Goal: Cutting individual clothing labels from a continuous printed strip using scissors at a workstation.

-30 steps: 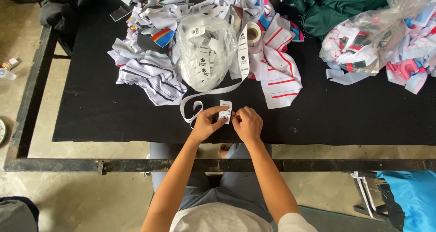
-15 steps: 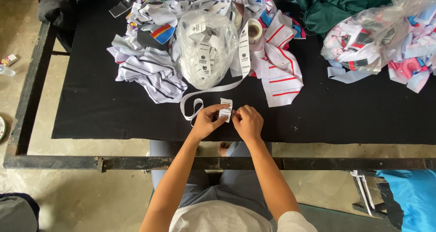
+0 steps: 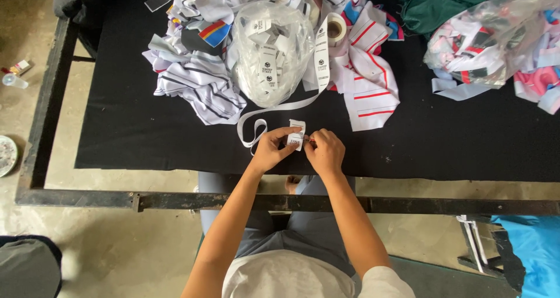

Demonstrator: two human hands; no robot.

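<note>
labels are what the work turns on. head view: one small white label (image 3: pixel 296 136) sits pinched between both hands, just above the near edge of the black counter (image 3: pixel 146 134). the left hand (image 3: pixel 273 148) grips it from the left with thumb and fingers closed on it; the right hand (image 3: pixel 324 151) is clenched at its right edge, with something thin and reddish at the fingertips that is too small to make out.

from the label a white ribbon (image 3: pixel 256 126) loops away to the left of the hands and runs up and beyond them to one roll (image 3: pixel 334 29), well apart on the far side. judging by this, the label in hand is the end piece of the ribbon, not yet freed, and much ribbon is left on the roll.

straight beyond the hands stands one clear bag (image 3: pixel 269 53) already holding many loose labels, too many to count, so a good share looks done. striped cloth pieces (image 3: pixel 198 85) lie in heaps to the left and right beyond the hands. a second clear bag of cloth (image 3: pixel 484 47) lies far off to the right.
</note>
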